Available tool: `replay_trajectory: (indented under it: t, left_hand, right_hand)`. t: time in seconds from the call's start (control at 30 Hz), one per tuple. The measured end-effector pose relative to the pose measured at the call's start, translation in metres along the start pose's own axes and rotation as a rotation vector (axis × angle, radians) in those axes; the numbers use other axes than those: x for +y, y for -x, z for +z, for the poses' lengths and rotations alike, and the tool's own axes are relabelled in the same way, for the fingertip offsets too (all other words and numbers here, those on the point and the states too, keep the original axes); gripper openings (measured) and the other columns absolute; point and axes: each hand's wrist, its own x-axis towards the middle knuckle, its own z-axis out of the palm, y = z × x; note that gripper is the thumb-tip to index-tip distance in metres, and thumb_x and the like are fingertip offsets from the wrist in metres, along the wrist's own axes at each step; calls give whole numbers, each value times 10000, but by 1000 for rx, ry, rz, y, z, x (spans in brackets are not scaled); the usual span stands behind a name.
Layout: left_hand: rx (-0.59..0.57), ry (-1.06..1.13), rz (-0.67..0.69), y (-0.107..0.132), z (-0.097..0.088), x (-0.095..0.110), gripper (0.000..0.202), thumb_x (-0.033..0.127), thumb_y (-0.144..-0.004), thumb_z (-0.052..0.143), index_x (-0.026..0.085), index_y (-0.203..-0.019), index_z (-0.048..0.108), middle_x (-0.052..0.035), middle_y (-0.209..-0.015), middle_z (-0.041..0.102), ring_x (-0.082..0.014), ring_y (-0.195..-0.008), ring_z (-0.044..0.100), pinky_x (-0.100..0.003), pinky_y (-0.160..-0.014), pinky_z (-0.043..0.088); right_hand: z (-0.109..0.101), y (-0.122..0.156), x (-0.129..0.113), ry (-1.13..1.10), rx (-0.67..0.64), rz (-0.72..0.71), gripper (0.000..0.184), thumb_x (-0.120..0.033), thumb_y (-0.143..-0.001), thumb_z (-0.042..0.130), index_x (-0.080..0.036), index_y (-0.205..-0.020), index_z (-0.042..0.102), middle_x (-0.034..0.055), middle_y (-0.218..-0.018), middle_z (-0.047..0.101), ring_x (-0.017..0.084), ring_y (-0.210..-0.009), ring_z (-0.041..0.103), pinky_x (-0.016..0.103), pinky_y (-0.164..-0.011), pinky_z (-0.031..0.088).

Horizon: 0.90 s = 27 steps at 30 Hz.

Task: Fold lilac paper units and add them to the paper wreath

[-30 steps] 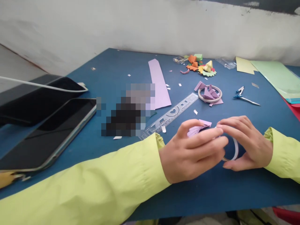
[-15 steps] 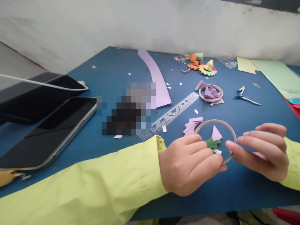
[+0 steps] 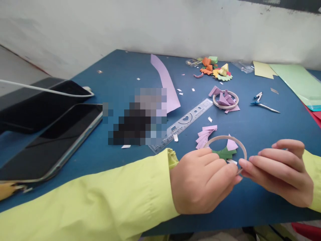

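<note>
My left hand [image 3: 204, 180] and my right hand [image 3: 278, 174] both pinch the near rim of a thin wooden ring [image 3: 225, 139] that lies almost flat on the blue table [image 3: 120, 73]. Inside the ring sit a green folded paper piece [image 3: 224, 153] and a lilac paper triangle [image 3: 231, 144]. A fan of lilac folded pieces [image 3: 204, 134] lies just left of the ring. Both arms wear lime-green sleeves.
A clear stencil ruler [image 3: 183, 124] lies beyond my left hand, with a lilac paper strip [image 3: 167, 83] behind it. A smaller ring holding lilac triangles [image 3: 225, 99], a compass [image 3: 263, 104], coloured origami [image 3: 215, 70] and green sheets [image 3: 296, 80] lie farther back. A tablet [image 3: 57, 140] rests at the left.
The ring went from upright and hidden between my hands to lying flatter and lower on the table. My hands drew apart, uncovering the paper pieces, then closed in on its near rim. The lilac strip shifted.
</note>
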Motion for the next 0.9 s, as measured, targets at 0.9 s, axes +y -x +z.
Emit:
replay_trajectory:
  t: [0.9]
  left_hand:
    - [-114,271,-319,-6,-5,9,205,103,-915,433,122,-833,620,-31,-659,608,-140,-580,509,-278,-563,403]
  right_hand:
    - [6,-39,5,-334,13,-11,108,-107,-896,579,-124,-1001,597,55,-881,608,152,-805,540,348,-683,439]
